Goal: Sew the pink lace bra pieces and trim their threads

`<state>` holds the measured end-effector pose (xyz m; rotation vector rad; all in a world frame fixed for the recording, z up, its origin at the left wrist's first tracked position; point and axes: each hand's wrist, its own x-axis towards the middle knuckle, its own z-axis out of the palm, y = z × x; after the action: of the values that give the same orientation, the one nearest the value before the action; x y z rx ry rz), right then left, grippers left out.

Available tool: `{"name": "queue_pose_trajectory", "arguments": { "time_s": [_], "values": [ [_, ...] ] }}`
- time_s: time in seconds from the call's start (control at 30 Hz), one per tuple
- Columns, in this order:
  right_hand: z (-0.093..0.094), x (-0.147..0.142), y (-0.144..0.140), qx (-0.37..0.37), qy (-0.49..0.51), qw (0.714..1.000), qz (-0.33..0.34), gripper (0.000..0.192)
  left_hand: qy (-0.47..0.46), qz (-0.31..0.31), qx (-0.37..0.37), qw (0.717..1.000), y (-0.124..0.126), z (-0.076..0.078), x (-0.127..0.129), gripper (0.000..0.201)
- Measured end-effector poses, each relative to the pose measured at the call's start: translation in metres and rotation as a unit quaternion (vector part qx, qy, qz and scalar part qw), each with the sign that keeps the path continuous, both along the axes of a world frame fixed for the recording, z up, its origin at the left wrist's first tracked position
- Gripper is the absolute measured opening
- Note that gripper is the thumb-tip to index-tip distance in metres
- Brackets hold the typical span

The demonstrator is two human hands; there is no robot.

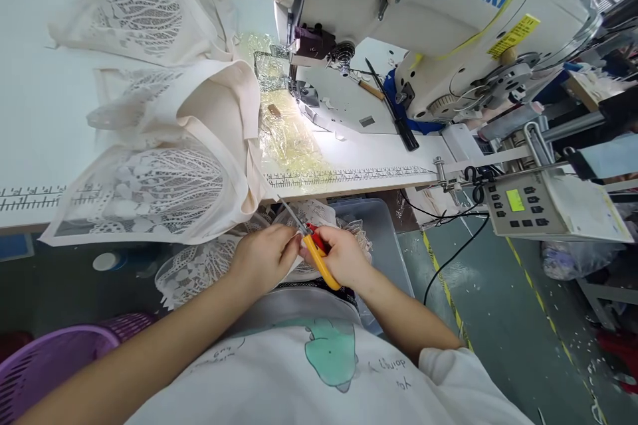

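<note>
Yellow-handled snips (313, 246) sit pinched in our right hand (341, 257), lower centre of frame, blades pointing up-left. Our left hand (264, 255) pinches white lace trim (199, 269) just beside the blades, below the counter (30, 113) edge. Cream lace garment (164, 146) hangs over that edge; Juki sewing machine (423, 13) upper right w/ control panel (518, 202) at right.

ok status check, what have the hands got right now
Right hand grips yellow-handled thread snips, blades pointing up-left. Left hand pinches white lace fabric by the blades. Cream lace garments hang over the table edge just above.
</note>
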<state>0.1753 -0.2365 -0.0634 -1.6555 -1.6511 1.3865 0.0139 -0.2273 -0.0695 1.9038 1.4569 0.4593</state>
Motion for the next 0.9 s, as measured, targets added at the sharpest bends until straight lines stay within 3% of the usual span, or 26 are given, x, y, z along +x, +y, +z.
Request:
{"name": "queue_pose_trajectory", "arguments": {
  "time_s": [0.17, 0.3, 0.47, 0.63, 0.9],
  "values": [
    [-0.013, 0.0, 0.005, 0.1, -0.16, 0.982, 0.02, 0.028, -0.069, 0.011, -0.045, 0.997, 0.006, -0.01, 0.002, 0.027],
    [-0.018, 0.0, 0.008, 0.123, -0.098, 0.988, -0.003, 0.035, -0.138, 0.033, -0.101, 0.985, 0.01, -0.016, -0.001, 0.037],
    [-0.019, -0.002, 0.008, 0.086, 0.019, 0.996, -0.028, 0.038, -0.185, 0.059, -0.134, 0.972, 0.009, -0.017, -0.003, 0.041],
    [-0.017, -0.003, 0.011, 0.085, 0.008, 0.995, -0.051, 0.045, -0.2, 0.067, -0.146, 0.966, 0.007, -0.013, -0.002, 0.042],
    [-0.013, -0.004, 0.009, -0.021, 0.038, 0.999, -0.009, 0.048, -0.162, 0.059, -0.106, 0.979, 0.003, -0.019, 0.0, 0.045]
  ]
}}
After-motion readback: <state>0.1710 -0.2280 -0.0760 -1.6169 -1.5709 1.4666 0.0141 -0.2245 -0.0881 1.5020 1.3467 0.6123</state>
